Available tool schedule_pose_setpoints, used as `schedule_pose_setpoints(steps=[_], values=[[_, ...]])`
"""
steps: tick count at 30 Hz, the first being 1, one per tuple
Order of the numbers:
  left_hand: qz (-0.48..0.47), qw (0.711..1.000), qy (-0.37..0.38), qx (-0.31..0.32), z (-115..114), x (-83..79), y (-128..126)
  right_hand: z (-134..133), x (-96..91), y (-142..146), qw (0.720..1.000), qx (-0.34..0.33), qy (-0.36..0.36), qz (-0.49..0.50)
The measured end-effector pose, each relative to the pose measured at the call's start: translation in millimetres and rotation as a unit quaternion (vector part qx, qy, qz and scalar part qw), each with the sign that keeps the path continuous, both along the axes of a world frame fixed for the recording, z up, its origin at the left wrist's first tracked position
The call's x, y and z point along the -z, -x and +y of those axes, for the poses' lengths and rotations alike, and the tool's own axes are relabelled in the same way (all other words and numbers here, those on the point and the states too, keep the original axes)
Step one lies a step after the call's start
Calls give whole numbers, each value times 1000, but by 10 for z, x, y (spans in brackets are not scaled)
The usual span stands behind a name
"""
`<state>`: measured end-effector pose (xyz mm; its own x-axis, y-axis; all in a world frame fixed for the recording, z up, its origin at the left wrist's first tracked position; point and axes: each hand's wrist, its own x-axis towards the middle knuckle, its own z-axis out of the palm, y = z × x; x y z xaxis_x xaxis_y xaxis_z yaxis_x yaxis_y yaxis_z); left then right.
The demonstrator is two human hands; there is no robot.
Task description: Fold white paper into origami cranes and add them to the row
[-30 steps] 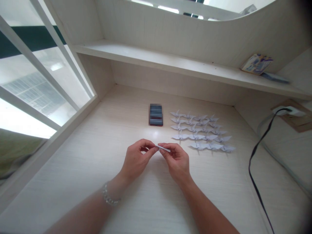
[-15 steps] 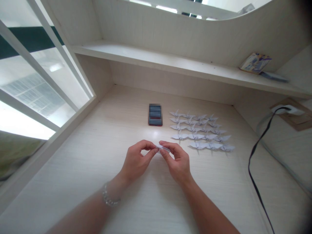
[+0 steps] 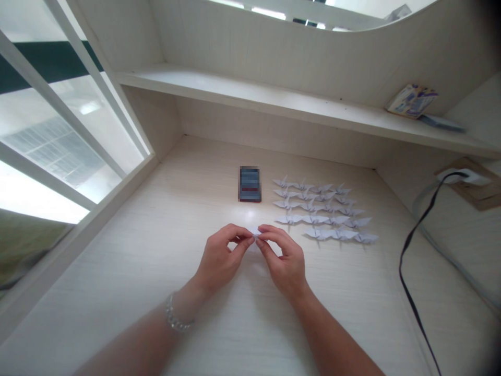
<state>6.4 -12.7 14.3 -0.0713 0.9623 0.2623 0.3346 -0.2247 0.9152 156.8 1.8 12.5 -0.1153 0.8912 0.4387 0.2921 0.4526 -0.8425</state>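
Between my fingertips is a small piece of folded white paper (image 3: 255, 230), mostly covered by the fingers. My left hand (image 3: 224, 255) pinches its left side with thumb and forefinger. On its right side, my right hand (image 3: 285, 258) pinches it in the same way, and the two hands nearly meet. Just beyond and to the right, several white paper cranes (image 3: 321, 219) stand in rows with their wings spread. The exact folds of the held paper are too small to make out.
A dark, blurred phone-like device (image 3: 249, 184) lies on the pale desk (image 3: 156, 235) beyond my hands. At the right, a black cable (image 3: 405, 250) hangs from a wall socket (image 3: 465, 177). A shelf (image 3: 274, 96) above carries a small printed box (image 3: 412, 101).
The right fingers have shifted slightly on the folded paper, and less of it shows on the right side now. Its visible part now points up between the fingertips. Nothing else has moved.
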Motion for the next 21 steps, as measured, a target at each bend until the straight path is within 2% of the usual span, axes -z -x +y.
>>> schedule_pose_setpoints(steps=[21], values=[[-8,1000,8,3,7,20,-11,22,14,-12,998,13,-27,-47]])
